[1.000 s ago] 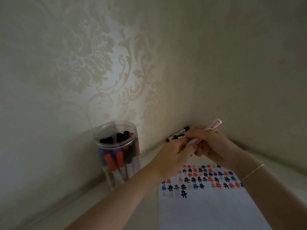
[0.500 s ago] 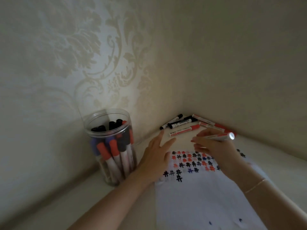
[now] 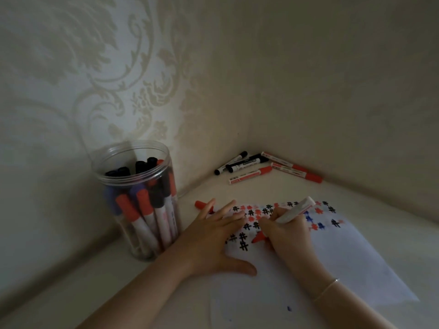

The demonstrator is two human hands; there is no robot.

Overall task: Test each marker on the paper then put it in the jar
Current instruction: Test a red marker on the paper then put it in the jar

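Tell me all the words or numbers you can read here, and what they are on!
"#": hash-like signs, drawn many times in black, red and blue on the paper.
Loose markers by the wall: printed labels, too small and blurred to read.
Markers in the jar: print on the barrels, too blurred to read.
Red marker held in the right hand: no readable text.
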